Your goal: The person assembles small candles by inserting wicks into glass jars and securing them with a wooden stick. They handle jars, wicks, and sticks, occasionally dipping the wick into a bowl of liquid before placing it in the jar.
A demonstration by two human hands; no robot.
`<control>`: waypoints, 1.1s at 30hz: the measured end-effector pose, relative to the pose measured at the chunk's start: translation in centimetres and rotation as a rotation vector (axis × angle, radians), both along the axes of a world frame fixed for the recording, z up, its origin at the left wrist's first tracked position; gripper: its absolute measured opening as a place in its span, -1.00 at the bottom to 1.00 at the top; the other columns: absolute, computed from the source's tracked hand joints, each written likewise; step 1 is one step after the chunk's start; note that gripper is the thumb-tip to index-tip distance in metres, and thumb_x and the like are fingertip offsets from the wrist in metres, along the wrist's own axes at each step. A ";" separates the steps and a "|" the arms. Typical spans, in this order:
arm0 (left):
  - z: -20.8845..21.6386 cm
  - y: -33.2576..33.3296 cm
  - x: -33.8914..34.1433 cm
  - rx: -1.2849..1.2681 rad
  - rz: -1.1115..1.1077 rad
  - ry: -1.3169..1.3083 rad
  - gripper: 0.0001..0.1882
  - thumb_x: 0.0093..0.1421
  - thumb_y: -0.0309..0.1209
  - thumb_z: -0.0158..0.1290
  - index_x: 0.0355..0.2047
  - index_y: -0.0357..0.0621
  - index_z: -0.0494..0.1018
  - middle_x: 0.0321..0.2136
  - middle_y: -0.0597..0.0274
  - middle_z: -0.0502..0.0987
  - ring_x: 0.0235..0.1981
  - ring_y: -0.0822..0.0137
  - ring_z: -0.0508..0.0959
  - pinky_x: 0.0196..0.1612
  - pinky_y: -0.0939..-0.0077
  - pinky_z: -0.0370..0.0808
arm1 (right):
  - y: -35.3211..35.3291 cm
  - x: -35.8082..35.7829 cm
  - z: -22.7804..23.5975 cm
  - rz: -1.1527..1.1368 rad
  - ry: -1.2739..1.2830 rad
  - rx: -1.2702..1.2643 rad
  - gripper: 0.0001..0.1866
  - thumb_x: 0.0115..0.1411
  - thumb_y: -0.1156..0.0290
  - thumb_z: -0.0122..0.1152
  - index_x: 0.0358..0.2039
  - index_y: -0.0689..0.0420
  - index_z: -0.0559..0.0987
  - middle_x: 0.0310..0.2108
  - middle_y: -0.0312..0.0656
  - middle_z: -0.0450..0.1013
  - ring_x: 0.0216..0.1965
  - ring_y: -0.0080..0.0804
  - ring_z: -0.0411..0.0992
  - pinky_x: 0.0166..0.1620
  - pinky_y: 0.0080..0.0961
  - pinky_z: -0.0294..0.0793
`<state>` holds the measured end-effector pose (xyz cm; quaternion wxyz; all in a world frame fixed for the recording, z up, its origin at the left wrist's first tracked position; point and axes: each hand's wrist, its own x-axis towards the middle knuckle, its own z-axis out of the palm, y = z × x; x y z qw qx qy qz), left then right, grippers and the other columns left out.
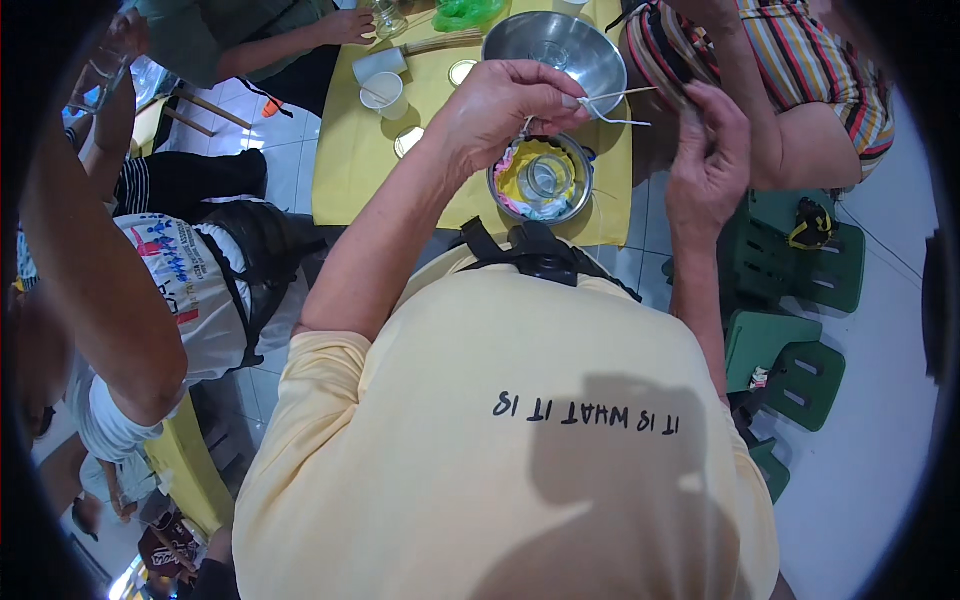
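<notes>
My left hand point(505, 105) is closed in a pinch above the near part of the yellow-covered table point(350, 180). From between its thumb and fingers, a thin pale stick point(632, 93) and white string point(625, 122) stick out to the right. My right hand point(708, 155) is raised apart from them, its fingers curled together; whatever it may hold is too small to make out. Below my left hand stands a round metal pot point(493, 190) with a colourful lining and a clear glass jar point(547, 177) inside.
A large steel bowl point(500, 45) holding a glass stands beyond the pot. To its left are a white paper cup point(383, 97), a bundle of thin sticks point(440, 42) and a round lid point(409, 142). Other people sit close by; green chairs point(790, 370) stand at right.
</notes>
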<state>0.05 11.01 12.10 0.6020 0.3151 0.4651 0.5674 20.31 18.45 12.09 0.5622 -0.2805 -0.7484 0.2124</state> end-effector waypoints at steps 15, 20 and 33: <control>1.2 -0.8 3.4 0.125 0.107 0.249 -0.85 0.14 -0.56 0.12 -0.26 -0.30 0.55 -0.38 0.18 0.59 -0.40 0.46 0.58 -0.28 0.61 0.55 | -2.4 -0.5 -1.1 0.078 -0.174 -0.110 -0.87 0.07 0.42 0.29 -0.32 0.11 0.64 -0.40 -0.23 0.54 -0.30 -0.33 0.46 -0.18 -0.39 0.41; 1.4 -0.8 3.7 0.201 0.130 0.357 -0.84 0.11 -0.60 0.10 -0.27 -0.32 0.55 -0.39 0.18 0.60 -0.38 0.48 0.60 -0.26 0.64 0.56 | -3.1 -0.4 -0.7 0.084 -0.116 -0.242 -0.88 0.09 0.48 0.25 -0.33 0.17 0.63 -0.41 -0.18 0.54 -0.33 -0.38 0.47 -0.21 -0.45 0.44; 1.7 -1.4 4.1 0.248 0.158 0.367 -0.83 0.06 -0.57 0.12 -0.31 -0.32 0.58 -0.48 0.23 0.60 -0.48 0.51 0.57 -0.33 0.66 0.53 | -3.5 -0.6 -0.4 0.093 -0.095 -0.256 -0.88 0.10 0.49 0.25 -0.33 0.21 0.63 -0.43 -0.18 0.54 -0.36 -0.43 0.46 -0.26 -0.51 0.44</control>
